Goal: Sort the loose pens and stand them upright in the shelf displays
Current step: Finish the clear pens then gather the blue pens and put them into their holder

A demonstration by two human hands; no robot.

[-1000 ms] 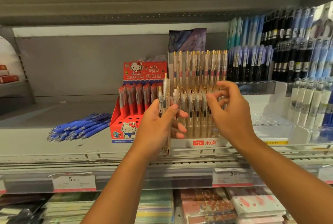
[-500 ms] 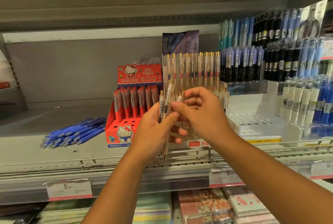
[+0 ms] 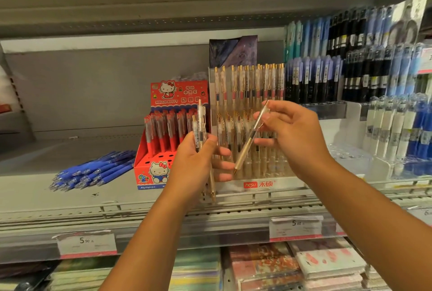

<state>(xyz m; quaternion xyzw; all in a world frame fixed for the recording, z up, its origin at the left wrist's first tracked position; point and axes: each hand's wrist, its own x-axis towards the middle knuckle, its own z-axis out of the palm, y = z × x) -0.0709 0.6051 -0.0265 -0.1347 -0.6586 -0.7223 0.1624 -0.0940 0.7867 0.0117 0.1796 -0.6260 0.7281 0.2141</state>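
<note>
Partly hidden, display (image 3: 257, 184) behind hands (image 3: 194, 164) (image 3: 297, 136), held pens (image 3: 200, 127)

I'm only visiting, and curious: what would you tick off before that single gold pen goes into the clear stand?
1. Grip on the single pen: the right hand pinches the gold pen near its top. Ok.
2. Pen upright: it is tilted, tip down and to the left. Not ok.
3. Right display: the clear stand holds similar gold-clipped pens. Ok.
4. Free slot in that stand: both hands hide the front rows. Cannot tell.
5. Other pens secure: the left hand grips the bundle of pens. Ok.
</note>
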